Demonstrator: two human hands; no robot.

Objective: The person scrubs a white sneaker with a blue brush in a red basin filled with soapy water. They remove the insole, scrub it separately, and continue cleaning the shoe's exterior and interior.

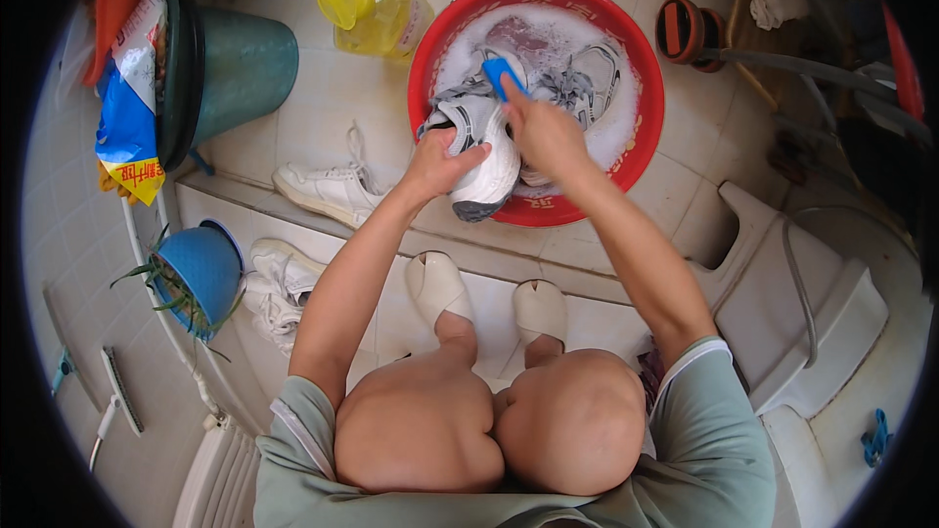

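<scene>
My left hand (440, 165) grips a grey and white sneaker (488, 172) by its heel, over the near left side of a red plastic basin (649, 117). The sneaker is tilted, with its dark-edged heel sole towards me. In my right hand (546, 132) is a blue scrub brush (505, 77), held over the front part of that sneaker; its bristles are hidden. A second grey sneaker (598, 77) lies in the soapy water on the right side of the basin. White suds (462, 66) cover much of the water.
A yellow pump bottle (389, 15) stands left of the basin. White sneakers (330, 187) lie near a raised tile step (433, 238). A green bucket (246, 73) and a blue plant pot (202, 275) are at left. A grey plastic stool (788, 293) sits at right.
</scene>
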